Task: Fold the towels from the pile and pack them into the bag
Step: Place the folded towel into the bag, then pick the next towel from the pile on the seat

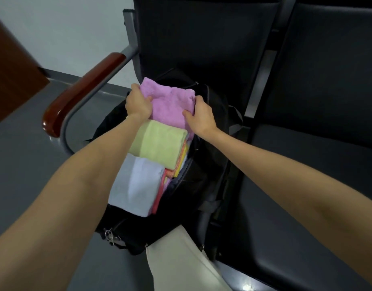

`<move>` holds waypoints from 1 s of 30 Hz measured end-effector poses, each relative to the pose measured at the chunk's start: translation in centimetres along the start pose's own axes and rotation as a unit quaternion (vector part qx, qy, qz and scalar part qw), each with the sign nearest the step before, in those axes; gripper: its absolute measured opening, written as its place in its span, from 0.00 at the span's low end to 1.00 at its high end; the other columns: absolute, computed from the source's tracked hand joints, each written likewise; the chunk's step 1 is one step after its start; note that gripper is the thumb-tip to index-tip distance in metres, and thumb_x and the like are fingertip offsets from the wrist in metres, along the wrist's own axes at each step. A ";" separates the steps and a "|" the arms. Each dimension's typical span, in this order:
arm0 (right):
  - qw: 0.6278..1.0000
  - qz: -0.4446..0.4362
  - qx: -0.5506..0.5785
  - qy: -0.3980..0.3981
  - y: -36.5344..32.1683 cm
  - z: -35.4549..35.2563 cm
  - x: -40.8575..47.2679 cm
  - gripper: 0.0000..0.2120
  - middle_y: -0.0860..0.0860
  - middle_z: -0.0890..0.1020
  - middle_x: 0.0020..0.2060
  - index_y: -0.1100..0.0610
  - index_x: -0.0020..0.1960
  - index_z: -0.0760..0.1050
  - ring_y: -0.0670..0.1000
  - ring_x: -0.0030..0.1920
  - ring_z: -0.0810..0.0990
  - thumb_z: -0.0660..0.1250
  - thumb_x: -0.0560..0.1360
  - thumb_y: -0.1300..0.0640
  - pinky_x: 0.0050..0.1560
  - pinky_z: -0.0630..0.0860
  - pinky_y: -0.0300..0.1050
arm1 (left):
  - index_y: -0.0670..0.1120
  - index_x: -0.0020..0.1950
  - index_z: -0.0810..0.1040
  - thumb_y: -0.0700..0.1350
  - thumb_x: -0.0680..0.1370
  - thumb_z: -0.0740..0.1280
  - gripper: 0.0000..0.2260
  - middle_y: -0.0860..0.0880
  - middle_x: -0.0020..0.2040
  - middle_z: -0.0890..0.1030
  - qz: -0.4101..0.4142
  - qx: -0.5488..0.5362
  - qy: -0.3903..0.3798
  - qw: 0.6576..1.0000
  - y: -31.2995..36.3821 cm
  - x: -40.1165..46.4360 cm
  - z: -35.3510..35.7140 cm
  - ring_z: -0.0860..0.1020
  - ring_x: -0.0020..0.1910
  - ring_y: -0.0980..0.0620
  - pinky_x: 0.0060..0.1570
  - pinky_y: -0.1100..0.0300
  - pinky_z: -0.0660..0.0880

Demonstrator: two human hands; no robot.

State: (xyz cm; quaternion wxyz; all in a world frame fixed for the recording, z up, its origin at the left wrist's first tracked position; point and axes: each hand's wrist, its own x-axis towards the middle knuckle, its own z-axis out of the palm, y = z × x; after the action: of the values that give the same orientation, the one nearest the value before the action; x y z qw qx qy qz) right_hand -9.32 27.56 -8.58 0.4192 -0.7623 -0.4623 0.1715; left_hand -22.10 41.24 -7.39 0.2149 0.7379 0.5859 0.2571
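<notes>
Pink towel (171, 103) gripped at both sides, L hand (138, 106) & R hand (201, 116), arms outstretched over open black bag (204, 171).

1. I see both bare arms stretched forward and a little inward.
2. My left hand (138, 106) is closed, its fingers curled in a pinch with the thumb.
3. My right hand (199, 115) is also gripping, thumb spread to the left and the fingers bent over.
</notes>
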 end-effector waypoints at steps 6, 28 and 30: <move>0.965 -0.099 -0.234 -0.060 2.3 -4.6 -3.0 0.32 0.61 0.60 0.74 0.64 0.76 0.51 0.59 0.73 0.59 0.60 0.79 0.52 0.72 0.60 0.54 | 0.41 0.78 0.51 0.45 0.78 0.64 0.32 0.39 0.76 0.58 0.175 0.141 0.033 0.974 2.3 -4.6 0.1 0.57 0.75 0.40 0.73 0.48 0.56; 0.894 0.186 -0.408 0.002 22.9 -37.5 -29.2 0.32 0.59 0.54 0.76 0.63 0.76 0.49 0.59 0.76 0.51 0.59 0.80 0.50 0.73 0.53 0.55 | 0.45 0.79 0.49 0.52 0.81 0.59 0.31 0.39 0.78 0.53 0.445 0.187 -0.231 0.845 28.6 -34.1 15.2 0.54 0.75 0.39 0.72 0.44 0.57; 0.890 0.228 -0.395 0.027 25.5 -40.5 -32.2 0.32 0.59 0.56 0.75 0.62 0.76 0.51 0.58 0.76 0.52 0.60 0.79 0.51 0.73 0.54 0.55 | 0.46 0.79 0.49 0.51 0.80 0.59 0.31 0.39 0.78 0.53 0.478 0.185 -0.246 0.822 31.3 -37.5 17.4 0.55 0.75 0.40 0.72 0.44 0.57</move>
State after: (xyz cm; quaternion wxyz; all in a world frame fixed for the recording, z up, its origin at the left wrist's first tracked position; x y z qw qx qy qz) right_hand 14.71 -24.89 -9.09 0.0453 -0.9537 -0.2937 0.0457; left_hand 5.69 -2.49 -6.31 0.0617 0.9901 0.1237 0.0239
